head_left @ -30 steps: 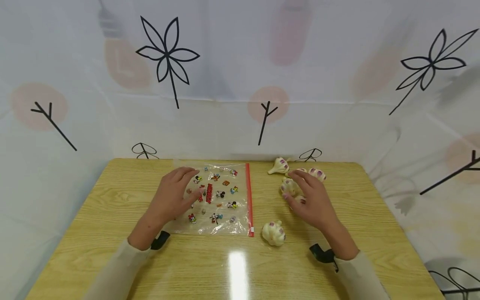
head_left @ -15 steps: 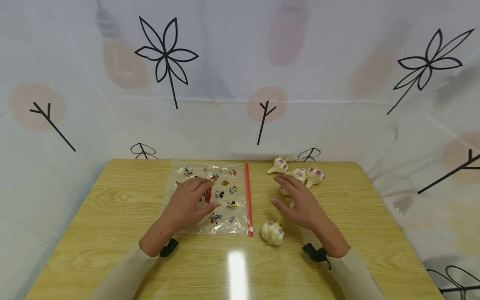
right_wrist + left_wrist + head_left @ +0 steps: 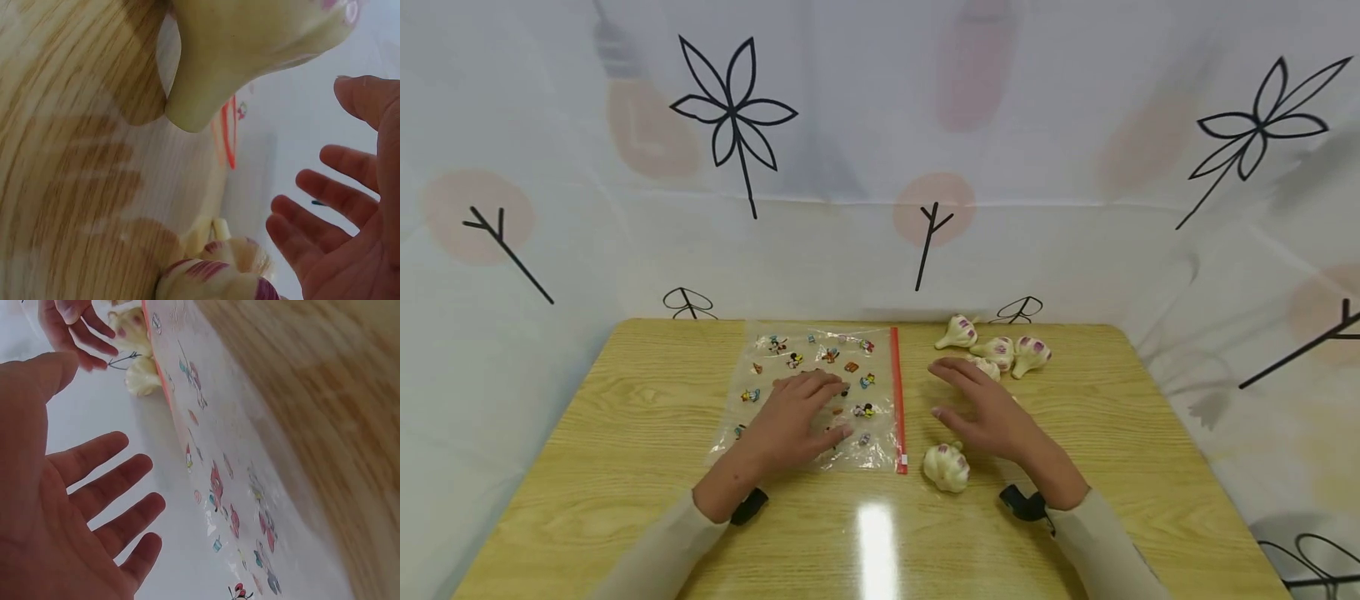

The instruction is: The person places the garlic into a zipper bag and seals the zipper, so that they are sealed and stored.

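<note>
My left hand [image 3: 793, 421] hovers over a clear zip bag [image 3: 880, 350] printed with small cartoon figures, its red slider edge facing right. In the left wrist view that hand's fingers [image 3: 122, 481] are spread and relaxed above the bag, holding nothing. My right hand [image 3: 985, 412] is raised between the bag and a group of garlic bulbs, with nothing in its grasp. A single garlic bulb [image 3: 946, 467] lies just below it, near the bag's slider corner. In the right wrist view this bulb [image 3: 250, 50] looms close, and the fingers [image 3: 337, 194] are apart from it.
Several garlic bulbs [image 3: 992, 353] lie together at the back right of the wooden table [image 3: 820, 542], some partly hidden behind my right hand. A patterned white cloth [image 3: 850, 250] stands behind the table and along its sides.
My left hand has moved right and nearer over the bag. My right hand has drawn left, away from the garlic group, uncovering more bulbs. Bag and bulbs stay in place.
</note>
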A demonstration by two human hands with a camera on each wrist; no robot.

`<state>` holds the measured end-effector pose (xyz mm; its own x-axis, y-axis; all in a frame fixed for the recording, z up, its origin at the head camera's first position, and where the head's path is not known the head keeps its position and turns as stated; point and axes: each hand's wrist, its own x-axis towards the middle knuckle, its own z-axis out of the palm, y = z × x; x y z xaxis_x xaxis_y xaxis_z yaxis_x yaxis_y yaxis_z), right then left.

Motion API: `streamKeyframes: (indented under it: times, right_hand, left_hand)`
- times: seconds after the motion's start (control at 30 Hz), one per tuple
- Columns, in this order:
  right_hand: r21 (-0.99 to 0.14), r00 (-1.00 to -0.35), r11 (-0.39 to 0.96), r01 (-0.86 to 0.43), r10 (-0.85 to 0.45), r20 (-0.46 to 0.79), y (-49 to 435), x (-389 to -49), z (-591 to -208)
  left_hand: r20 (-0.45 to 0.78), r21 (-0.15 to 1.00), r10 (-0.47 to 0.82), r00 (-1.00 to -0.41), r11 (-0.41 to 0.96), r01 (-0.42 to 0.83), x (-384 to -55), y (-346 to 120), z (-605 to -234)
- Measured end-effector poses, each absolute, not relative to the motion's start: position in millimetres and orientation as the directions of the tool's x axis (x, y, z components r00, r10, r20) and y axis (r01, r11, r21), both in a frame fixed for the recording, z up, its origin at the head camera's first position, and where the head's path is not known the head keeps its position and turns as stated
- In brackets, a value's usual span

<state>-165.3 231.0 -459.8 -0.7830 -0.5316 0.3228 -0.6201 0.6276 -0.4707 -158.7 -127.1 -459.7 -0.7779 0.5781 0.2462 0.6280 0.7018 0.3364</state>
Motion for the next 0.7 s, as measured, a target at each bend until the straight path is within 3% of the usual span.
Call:
streamKeyframes:
  times: [0.3, 0.7]
  right_hand:
    - [-0.451, -0.717, 0.565, -0.691, -0.615, 0.329, 226, -168, -464]
    - [-0.447, -0.741, 0.612, -0.653, -0.637, 0.212, 221, -165, -462]
  left_hand:
    - [0.213, 0.337, 0.655, -0.725, 0.648, 0.683, -153, -118, -469]
    - [0.142, 0.339, 0.680, -0.719, 0.649, 0.681, -151, -113, -477]
